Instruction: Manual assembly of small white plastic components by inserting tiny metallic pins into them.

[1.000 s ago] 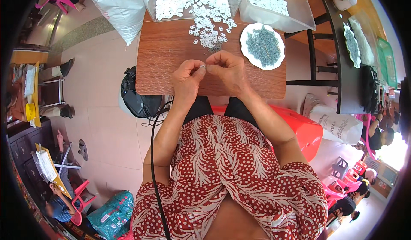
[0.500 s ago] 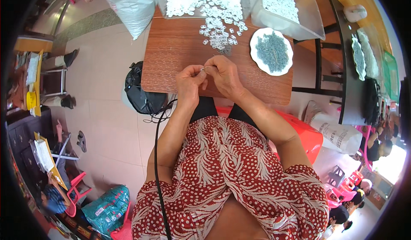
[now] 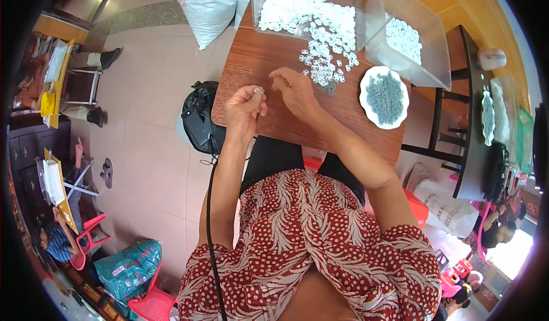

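Note:
My left hand (image 3: 245, 110) is over the near left part of the brown table (image 3: 240, 58), thumb and fingers closed on a small white plastic piece (image 3: 259, 91). To its right, my right hand (image 3: 298, 96) hovers over the tabletop with its fingertips toward the left hand; the hands are apart. Its thumb and forefinger look separated, slightly blurred, and nothing shows between them. Beyond it lies a loose heap of small white plastic pieces with holes (image 3: 323, 63), with thin grey pins (image 3: 328, 86) at its near edge. A white scalloped plate (image 3: 400, 114) holds many grey pins.
Two clear plastic bins, one at the far edge (image 3: 263, 26) and one at the right (image 3: 437, 72), contain white pieces. Left of the table are a white sack (image 3: 209, 12) and a black bag (image 3: 200, 118). A black cable (image 3: 209, 206) runs beside my left arm.
My right hand has drawn away from my left, so a gap now separates them. The white piece stays in my left fingers. The whole view has shifted, with the table lower and farther right.

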